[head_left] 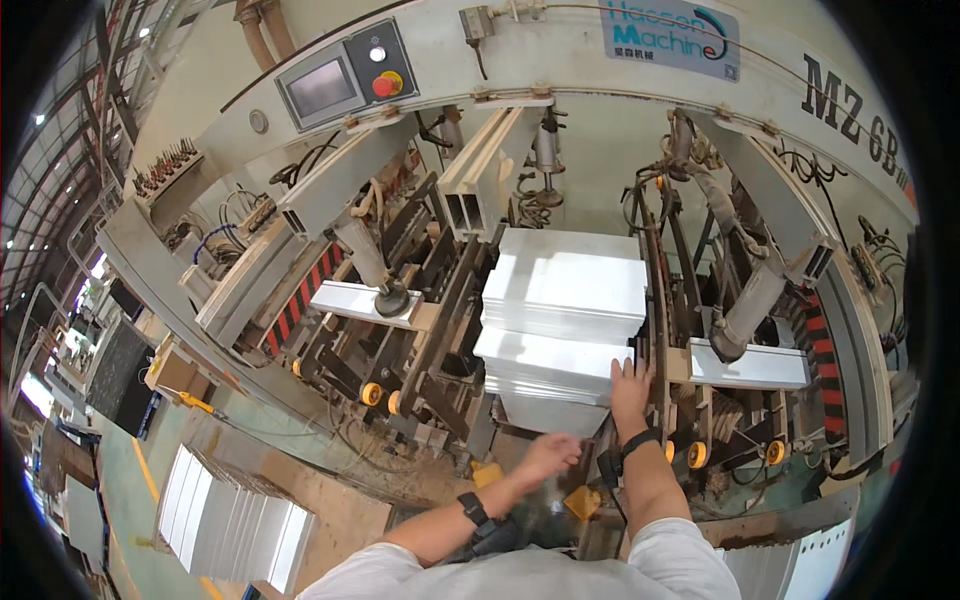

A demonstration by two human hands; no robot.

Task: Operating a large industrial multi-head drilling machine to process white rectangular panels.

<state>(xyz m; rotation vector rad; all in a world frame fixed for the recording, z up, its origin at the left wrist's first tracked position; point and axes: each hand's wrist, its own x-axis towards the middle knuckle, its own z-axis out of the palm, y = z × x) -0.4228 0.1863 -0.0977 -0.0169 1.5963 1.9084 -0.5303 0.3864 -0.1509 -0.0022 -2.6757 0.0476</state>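
My right hand (630,393) lies with fingers stretched out against the right edge of a front stack of white panels (548,358); it touches the stack without gripping it. Behind it stands a taller stack of white panels (570,275). My left hand (550,457) hangs in the air below the front stack, a little apart from it, its fingers loosely bent and nothing seen in them. Both wrists carry dark bands. One white panel (365,303) lies under a clamp cylinder on the left, and another white panel (748,364) lies on the right.
A machine frame with a control panel (340,80) and a red stop button (386,85) spans the back. Clamp cylinders (742,310) and metal rails flank the stacks. Several white panels (230,515) lean at lower left, and more panels (800,560) stand at lower right.
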